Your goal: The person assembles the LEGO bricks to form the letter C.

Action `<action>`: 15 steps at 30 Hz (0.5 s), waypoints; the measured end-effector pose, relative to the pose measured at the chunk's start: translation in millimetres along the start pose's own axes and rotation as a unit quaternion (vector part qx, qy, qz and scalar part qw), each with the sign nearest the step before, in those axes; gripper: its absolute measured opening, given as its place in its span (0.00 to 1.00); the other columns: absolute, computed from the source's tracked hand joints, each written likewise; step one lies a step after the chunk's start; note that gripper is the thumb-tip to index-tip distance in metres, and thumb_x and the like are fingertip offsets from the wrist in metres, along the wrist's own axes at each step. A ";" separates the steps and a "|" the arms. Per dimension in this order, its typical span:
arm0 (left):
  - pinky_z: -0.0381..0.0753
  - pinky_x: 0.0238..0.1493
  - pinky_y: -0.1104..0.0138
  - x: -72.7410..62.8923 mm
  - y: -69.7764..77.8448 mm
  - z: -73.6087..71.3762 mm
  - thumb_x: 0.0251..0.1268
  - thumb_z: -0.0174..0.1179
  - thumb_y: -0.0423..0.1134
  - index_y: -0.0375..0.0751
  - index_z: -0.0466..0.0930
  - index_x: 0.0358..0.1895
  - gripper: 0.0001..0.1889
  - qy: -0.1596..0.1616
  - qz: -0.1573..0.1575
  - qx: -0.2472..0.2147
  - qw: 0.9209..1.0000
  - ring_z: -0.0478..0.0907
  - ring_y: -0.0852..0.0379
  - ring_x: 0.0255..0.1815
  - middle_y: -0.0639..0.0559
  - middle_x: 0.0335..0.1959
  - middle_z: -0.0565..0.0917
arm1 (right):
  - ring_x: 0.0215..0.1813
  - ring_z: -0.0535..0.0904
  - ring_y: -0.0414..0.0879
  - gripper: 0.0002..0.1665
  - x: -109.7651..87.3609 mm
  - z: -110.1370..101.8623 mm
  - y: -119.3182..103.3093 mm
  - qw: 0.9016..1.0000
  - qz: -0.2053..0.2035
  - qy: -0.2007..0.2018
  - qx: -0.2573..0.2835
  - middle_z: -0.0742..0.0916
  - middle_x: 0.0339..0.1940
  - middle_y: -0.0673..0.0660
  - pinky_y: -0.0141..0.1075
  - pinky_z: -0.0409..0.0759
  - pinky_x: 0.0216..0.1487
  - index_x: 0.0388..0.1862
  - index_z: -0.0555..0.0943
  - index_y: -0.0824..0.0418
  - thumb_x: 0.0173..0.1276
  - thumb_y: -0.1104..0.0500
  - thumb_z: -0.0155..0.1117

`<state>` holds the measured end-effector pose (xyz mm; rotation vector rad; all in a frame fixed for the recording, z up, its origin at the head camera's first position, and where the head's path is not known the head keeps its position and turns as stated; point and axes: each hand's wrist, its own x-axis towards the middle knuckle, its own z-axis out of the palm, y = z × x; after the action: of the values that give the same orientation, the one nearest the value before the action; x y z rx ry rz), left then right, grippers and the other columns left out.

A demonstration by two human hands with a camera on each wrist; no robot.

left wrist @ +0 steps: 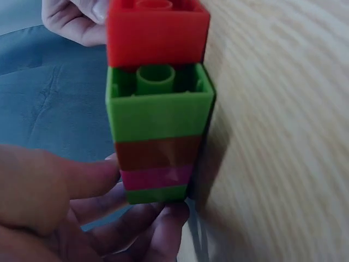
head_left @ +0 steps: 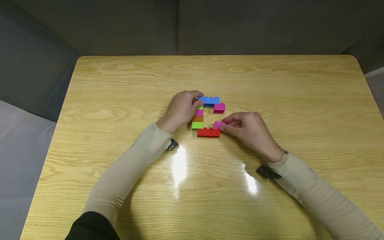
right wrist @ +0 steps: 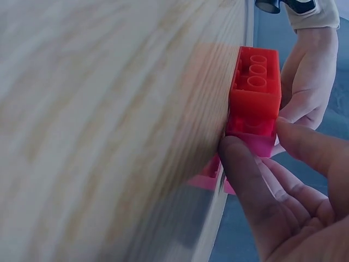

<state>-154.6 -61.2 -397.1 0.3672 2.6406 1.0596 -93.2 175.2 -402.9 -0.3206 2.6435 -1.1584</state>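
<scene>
A bracket of joined toy building bricks lies on the table. Its left column has green, orange-brown, pink and another green brick, with a blue brick along the far side and a red brick along the near side. My left hand grips the column's far end, thumb and fingers on opposite sides in the left wrist view. Between thumb and forefinger my right hand pinches a pink brick against the red brick's right end. Another pink brick hangs off the blue brick's right end.
The wood-grain table reaches well beyond the bricks on all sides. Dark partition panels stand behind its far edge. Small black devices sit at both wrists, close to the tabletop.
</scene>
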 end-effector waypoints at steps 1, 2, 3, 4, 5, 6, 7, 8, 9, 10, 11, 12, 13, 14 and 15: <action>0.72 0.37 0.65 0.2 -0.2 0.6 0.86 0.60 0.38 0.35 0.82 0.72 0.19 -0.001 0.000 0.001 1.000 0.74 0.54 0.30 0.46 0.37 0.83 | 0.36 0.90 0.44 0.12 0.2 0.1 -0.1 1.000 0.002 -0.002 -0.001 0.94 0.35 0.53 0.30 0.81 0.38 0.47 0.93 0.65 0.74 0.56 0.79; 0.72 0.37 0.65 0.5 -0.4 1.3 0.86 0.60 0.38 0.35 0.82 0.72 0.20 -0.001 0.000 0.000 1.000 0.73 0.54 0.29 0.45 0.37 0.82 | 0.36 0.90 0.44 0.12 0.4 0.2 -0.2 1.000 0.004 -0.003 -0.002 0.94 0.35 0.53 0.30 0.80 0.38 0.47 0.93 0.65 0.74 0.56 0.79; 0.71 0.36 0.64 0.6 -0.4 2.0 0.86 0.60 0.38 0.35 0.81 0.72 0.20 -0.001 0.001 0.000 1.000 0.72 0.54 0.28 0.44 0.38 0.83 | 0.36 0.90 0.44 0.12 0.5 0.3 -0.4 1.000 0.006 -0.004 -0.004 0.94 0.34 0.53 0.30 0.80 0.38 0.47 0.93 0.65 0.74 0.56 0.79; 0.72 0.36 0.64 0.7 -0.3 2.6 0.86 0.60 0.38 0.34 0.82 0.72 0.19 0.001 0.001 0.002 1.000 0.72 0.54 0.28 0.44 0.42 0.85 | 0.36 0.90 0.44 0.12 0.5 0.3 -0.6 1.000 0.008 -0.005 -0.006 0.94 0.34 0.54 0.30 0.80 0.38 0.47 0.93 0.65 0.74 0.57 0.79; 0.73 0.37 0.64 0.7 -0.2 3.2 0.86 0.60 0.38 0.34 0.82 0.71 0.19 0.003 0.002 0.003 1.000 0.72 0.54 0.28 0.43 0.46 0.87 | 0.36 0.90 0.44 0.12 0.5 0.2 -0.8 1.000 0.010 -0.005 -0.008 0.94 0.34 0.54 0.30 0.80 0.37 0.46 0.93 0.65 0.74 0.57 0.79; 0.74 0.38 0.64 0.8 0.1 3.8 0.86 0.60 0.37 0.33 0.82 0.71 0.19 0.004 0.003 0.005 1.000 0.72 0.54 0.28 0.42 0.51 0.88 | 0.36 0.90 0.44 0.12 0.6 0.3 -0.9 1.000 0.011 -0.006 -0.009 0.94 0.34 0.54 0.30 0.80 0.37 0.46 0.93 0.66 0.74 0.57 0.79; 0.75 0.40 0.64 0.7 0.4 4.2 0.86 0.60 0.37 0.33 0.82 0.71 0.19 0.006 0.005 0.008 1.000 0.72 0.54 0.29 0.41 0.56 0.89 | 0.36 0.90 0.44 0.12 0.7 0.4 -1.0 1.000 0.012 -0.007 -0.010 0.94 0.35 0.54 0.30 0.80 0.37 0.46 0.93 0.66 0.73 0.57 0.79; 0.76 0.42 0.64 0.8 0.5 4.8 0.86 0.60 0.37 0.33 0.82 0.71 0.19 0.008 0.006 0.009 1.000 0.73 0.54 0.30 0.41 0.61 0.88 | 0.36 0.90 0.45 0.12 0.8 0.5 -1.0 1.000 0.012 -0.007 -0.012 0.94 0.35 0.54 0.30 0.80 0.37 0.46 0.93 0.66 0.74 0.57 0.79; 0.77 0.44 0.64 0.9 0.6 5.2 0.85 0.60 0.37 0.33 0.82 0.71 0.19 0.010 0.007 0.011 1.000 0.74 0.53 0.31 0.41 0.64 0.86 | 0.36 0.91 0.45 0.13 0.9 0.6 -1.0 1.000 0.012 -0.008 -0.012 0.94 0.35 0.55 0.30 0.80 0.38 0.46 0.93 0.66 0.74 0.57 0.79; 0.77 0.47 0.64 1.0 0.7 5.5 0.85 0.60 0.37 0.33 0.82 0.71 0.19 0.012 0.007 0.012 1.000 0.75 0.53 0.33 0.40 0.66 0.86 | 0.36 0.91 0.45 0.13 1.0 0.5 -0.9 1.000 0.011 -0.008 -0.012 0.94 0.35 0.55 0.30 0.80 0.38 0.47 0.93 0.66 0.74 0.57 0.79; 0.78 0.48 0.63 0.9 0.7 5.8 0.85 0.60 0.37 0.32 0.81 0.71 0.20 0.013 0.008 0.010 1.000 0.76 0.52 0.34 0.40 0.65 0.86 | 0.36 0.91 0.45 0.13 1.1 0.2 -0.8 1.000 0.010 -0.009 -0.011 0.94 0.35 0.55 0.30 0.81 0.38 0.47 0.93 0.66 0.74 0.56 0.79; 0.79 0.49 0.63 0.7 0.6 5.8 0.85 0.61 0.37 0.32 0.81 0.71 0.20 0.015 0.007 0.007 1.000 0.77 0.52 0.36 0.40 0.64 0.87 | 0.37 0.91 0.46 0.14 1.1 -0.3 -0.6 1.000 0.009 -0.008 -0.012 0.94 0.36 0.55 0.30 0.81 0.38 0.48 0.93 0.67 0.74 0.56 0.79; 0.79 0.49 0.63 0.2 0.2 5.7 0.85 0.61 0.37 0.32 0.81 0.71 0.20 0.016 0.007 0.004 1.000 0.77 0.52 0.37 0.40 0.61 0.88 | 0.37 0.91 0.46 0.15 0.7 -1.2 -0.2 1.000 0.008 -0.008 -0.011 0.94 0.36 0.55 0.31 0.81 0.39 0.49 0.93 0.67 0.74 0.56 0.79; 0.80 0.49 0.62 -0.6 -0.4 5.1 0.85 0.61 0.37 0.31 0.80 0.72 0.20 0.019 0.006 -0.001 1.000 0.78 0.51 0.38 0.40 0.58 0.88 | 0.37 0.91 0.46 0.17 0.3 -2.3 0.2 1.000 0.008 -0.006 -0.007 0.94 0.37 0.56 0.31 0.81 0.39 0.51 0.92 0.67 0.75 0.55 0.78; 0.80 0.49 0.61 -2.0 -1.2 4.1 0.85 0.61 0.38 0.31 0.80 0.72 0.21 0.022 0.007 -0.003 1.000 0.78 0.51 0.39 0.40 0.55 0.88 | 0.38 0.91 0.47 0.18 -0.4 -3.6 0.9 1.000 0.009 -0.004 -0.004 0.94 0.37 0.55 0.32 0.81 0.39 0.52 0.92 0.67 0.75 0.53 0.78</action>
<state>-151.5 -60.1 -400.5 0.3650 2.6769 1.0928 -94.0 178.4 -401.1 -0.3007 2.6402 -1.1391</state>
